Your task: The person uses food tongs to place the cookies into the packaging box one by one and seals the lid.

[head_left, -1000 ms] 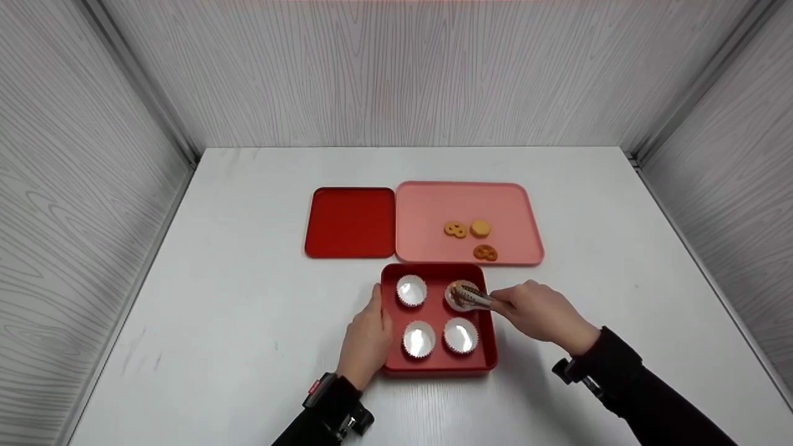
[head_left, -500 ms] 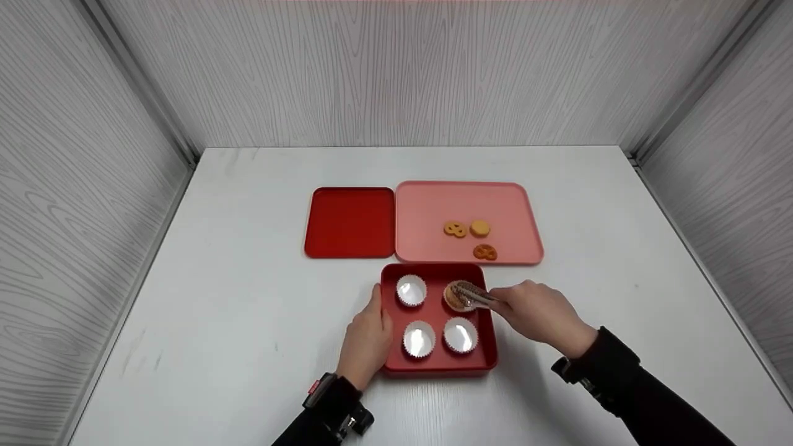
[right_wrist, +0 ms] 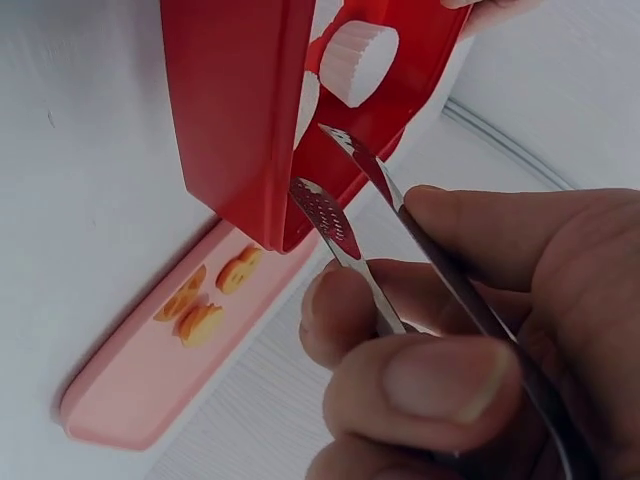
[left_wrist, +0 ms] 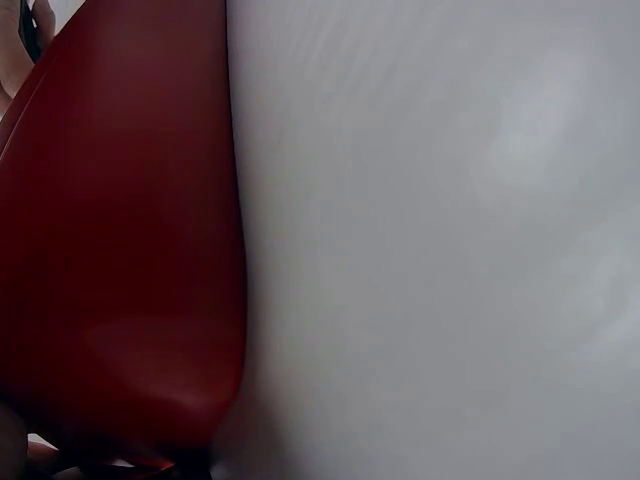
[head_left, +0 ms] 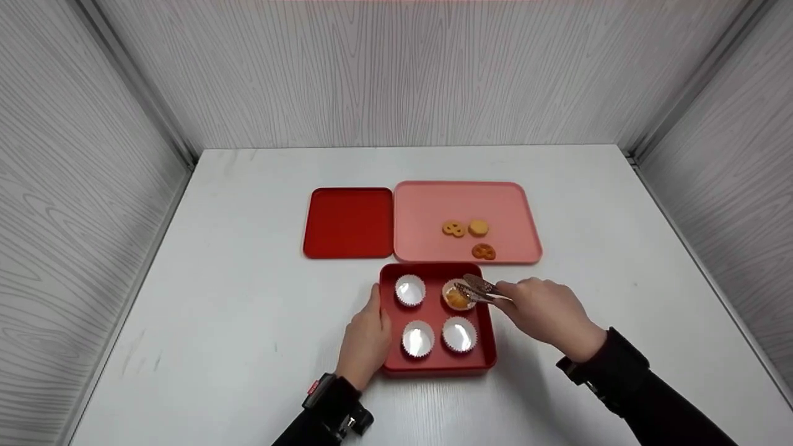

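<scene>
My right hand (head_left: 551, 313) grips small metal tongs (right_wrist: 430, 240), thumb and fingers curled round both arms. The tongs' tips stand apart over the upper right white paper cup (head_left: 447, 291) in the red square box (head_left: 438, 313). A golden-brown cookie (head_left: 457, 300) lies in that cup, and nothing shows between the tips. Along the box's left wall rests my left hand (head_left: 364, 339), its fingers straight against the outside. The left wrist view shows mostly that red wall (left_wrist: 130, 220). Three other paper cups, such as the lower right one (head_left: 460, 334), hold nothing.
Behind the box lies a pink tray (head_left: 427, 204) bearing two pretzel-shaped cookies (head_left: 483, 251) and a round cookie (head_left: 478, 227). A flat red tray (head_left: 349, 223) adjoins it on the left. Grey wood-grain panels (head_left: 396, 74) enclose the white table (head_left: 235, 297).
The tongs' tips have spread and drawn back slightly to the right, leaving the golden-brown cookie in the upper right cup. My left hand has stayed at the box.
</scene>
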`<state>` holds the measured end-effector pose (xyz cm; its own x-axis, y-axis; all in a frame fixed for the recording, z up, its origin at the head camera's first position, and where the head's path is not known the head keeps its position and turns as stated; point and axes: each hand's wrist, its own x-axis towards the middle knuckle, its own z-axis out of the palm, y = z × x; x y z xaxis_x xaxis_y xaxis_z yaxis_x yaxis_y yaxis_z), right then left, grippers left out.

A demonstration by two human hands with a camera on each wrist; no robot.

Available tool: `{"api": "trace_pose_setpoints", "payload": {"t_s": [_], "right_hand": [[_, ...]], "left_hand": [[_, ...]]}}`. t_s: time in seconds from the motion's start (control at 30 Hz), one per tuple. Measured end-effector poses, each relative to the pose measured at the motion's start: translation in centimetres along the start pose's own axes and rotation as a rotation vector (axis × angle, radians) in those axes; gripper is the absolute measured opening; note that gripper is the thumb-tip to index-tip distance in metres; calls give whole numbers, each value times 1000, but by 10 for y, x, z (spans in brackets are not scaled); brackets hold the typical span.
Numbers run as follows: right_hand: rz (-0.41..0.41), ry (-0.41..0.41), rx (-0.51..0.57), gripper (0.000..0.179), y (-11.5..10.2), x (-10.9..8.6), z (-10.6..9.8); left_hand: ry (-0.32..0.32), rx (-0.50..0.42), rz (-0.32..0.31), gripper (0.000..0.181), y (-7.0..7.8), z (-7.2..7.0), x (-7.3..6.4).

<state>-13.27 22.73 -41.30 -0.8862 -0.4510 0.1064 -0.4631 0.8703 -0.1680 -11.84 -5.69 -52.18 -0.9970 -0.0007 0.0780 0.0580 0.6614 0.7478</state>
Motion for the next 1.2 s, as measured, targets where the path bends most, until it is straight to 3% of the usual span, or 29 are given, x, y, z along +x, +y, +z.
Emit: {"api": "trace_pose_setpoints", "payload": {"t_s": [0.4,0.53,0.67,0.8,1.2], "right_hand": [[-13,70,14,6,7,-1,-4],[2,134,21,22,13,0,-6],[25,178,20,22,22,3,-7],[72,174,15,15,36,6,-6],[135,143,-18,33,71,16,7]], "left_hand": [[2,8,3,54,0,-2,-1],[21,9,30,52,-1,-1,-1],[24,1,33,52,-2,-1,-1],[18,1,24,53,-2,0,0],[7,1,5,53,-2,0,0]]}}
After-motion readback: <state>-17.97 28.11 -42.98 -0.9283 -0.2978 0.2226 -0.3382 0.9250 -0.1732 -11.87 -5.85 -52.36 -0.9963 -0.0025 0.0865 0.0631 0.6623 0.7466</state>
